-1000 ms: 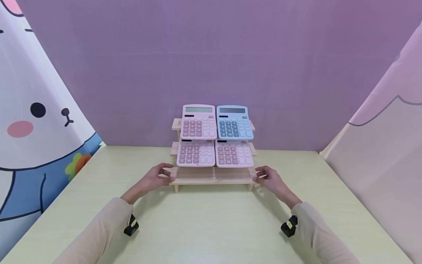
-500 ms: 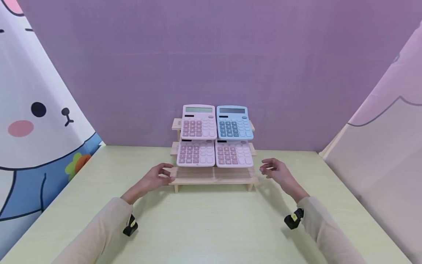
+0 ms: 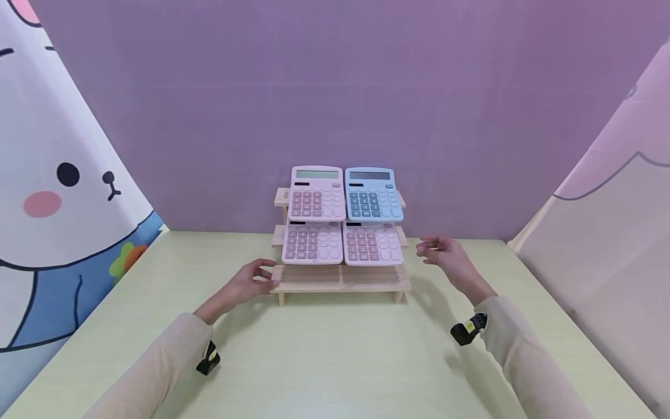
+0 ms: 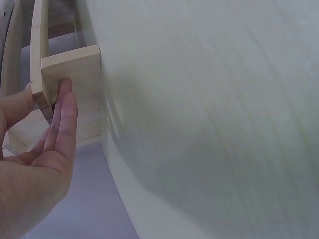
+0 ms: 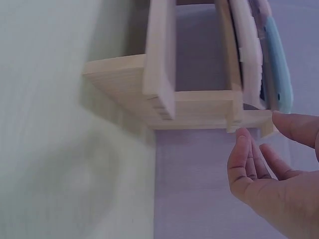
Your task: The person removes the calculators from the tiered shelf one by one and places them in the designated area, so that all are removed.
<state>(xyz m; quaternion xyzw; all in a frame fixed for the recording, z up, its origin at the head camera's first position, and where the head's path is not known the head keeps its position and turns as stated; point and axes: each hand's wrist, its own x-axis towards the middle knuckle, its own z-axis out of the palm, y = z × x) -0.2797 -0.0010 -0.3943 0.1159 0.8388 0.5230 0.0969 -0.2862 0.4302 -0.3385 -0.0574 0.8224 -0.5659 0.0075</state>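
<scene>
A three-tier wooden display rack (image 3: pixel 340 279) stands against the purple backdrop. On its upper tier lean a pink calculator (image 3: pixel 316 198) and a blue calculator (image 3: pixel 374 198). Two more pink calculators (image 3: pixel 313 244) (image 3: pixel 372 245) lean on the middle tier, their tops hidden behind the upper pair. My left hand (image 3: pixel 247 281) grips the left end of the bottom plank; in the left wrist view its thumb lies on top and its fingers (image 4: pixel 64 119) reach underneath. Off the rack's right side, my right hand (image 3: pixel 449 261) hovers with loosely bent fingers, holding nothing.
The pale wooden table (image 3: pixel 335 361) extends in front of the rack and to both sides. A purple cloth wall (image 3: pixel 335 105) rises right behind it. Printed cloths flank the table, one with a white cartoon animal (image 3: pixel 57 233) on the left.
My right hand has let go of the bottom plank's right end and moved right, then farther back along the rack. The left hand keeps its grip, and the calculators stay in place.
</scene>
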